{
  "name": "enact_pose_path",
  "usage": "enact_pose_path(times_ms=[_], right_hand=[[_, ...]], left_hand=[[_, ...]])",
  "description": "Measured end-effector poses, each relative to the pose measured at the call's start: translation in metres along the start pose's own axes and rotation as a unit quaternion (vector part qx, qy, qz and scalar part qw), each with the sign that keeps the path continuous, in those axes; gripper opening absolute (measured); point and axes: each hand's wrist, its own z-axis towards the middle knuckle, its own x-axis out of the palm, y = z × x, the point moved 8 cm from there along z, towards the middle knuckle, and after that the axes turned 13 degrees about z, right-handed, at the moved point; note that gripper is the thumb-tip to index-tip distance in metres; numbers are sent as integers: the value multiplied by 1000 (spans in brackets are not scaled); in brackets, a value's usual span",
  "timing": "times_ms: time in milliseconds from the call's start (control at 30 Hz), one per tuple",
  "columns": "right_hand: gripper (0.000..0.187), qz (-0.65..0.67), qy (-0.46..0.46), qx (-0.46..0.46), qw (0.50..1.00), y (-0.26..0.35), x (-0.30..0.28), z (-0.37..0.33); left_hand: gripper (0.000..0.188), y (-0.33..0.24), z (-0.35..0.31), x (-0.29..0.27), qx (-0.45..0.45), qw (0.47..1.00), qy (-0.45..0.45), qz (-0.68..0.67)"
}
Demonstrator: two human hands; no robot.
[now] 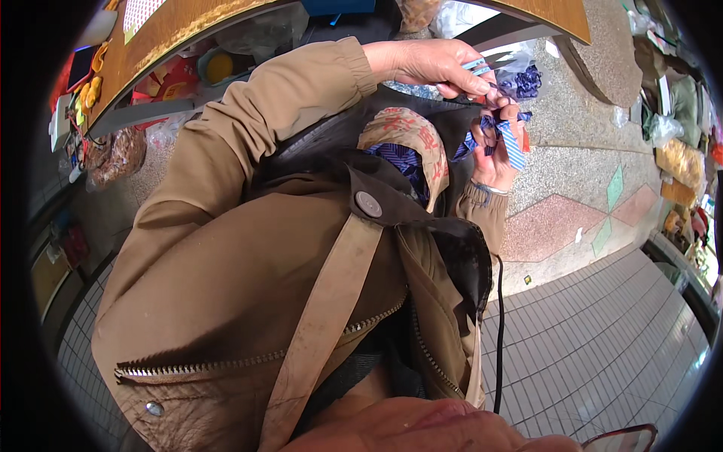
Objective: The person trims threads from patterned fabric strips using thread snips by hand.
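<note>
My left hand [433, 64] reaches across from the left in a brown sleeve, its thumb and fingers pinched together. A light blue striped fabric piece [476, 68] shows at its fingers. My right hand [493, 169] is closed just below, the fingertips of both hands nearly meeting around dark, thin material. From the right hand hang blue-and-white striped fabric strips [514, 147]. In my lap, more navy striped fabric [403, 162] lies inside a cream, red-printed cloth ring or pouch [433, 154]. Beyond the hands is a crumpled dark blue patterned bunch [527, 81] beside clear plastic.
A worn wooden table [188, 38] spans the upper left, with bags and a bowl holding something yellow [219, 68] below its edge. Bagged goods [681, 162] line the right side. The floor has a diamond pattern [553, 226] and grey tiles. A black cord [500, 331] hangs at my right.
</note>
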Motion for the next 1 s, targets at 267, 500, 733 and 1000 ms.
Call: enact_pose_path(times_ms=[267, 500, 733, 1000], right_hand=[[13, -90, -27, -64, 994, 4, -8, 10], [15, -123, -117, -36, 985, -15, -26, 15], [11, -217, -225, -30, 949, -27, -33, 3], [6, 8, -72, 101, 992, -45, -32, -7]], left_hand=[[23, 21, 9, -18, -50, 998, -32, -38], [18, 26, 5, -26, -48, 988, -132, 65], [13, 4, -1, -14, 107, 863, -231, 437], [11, -9, -15, -5, 170, 787, -282, 522]])
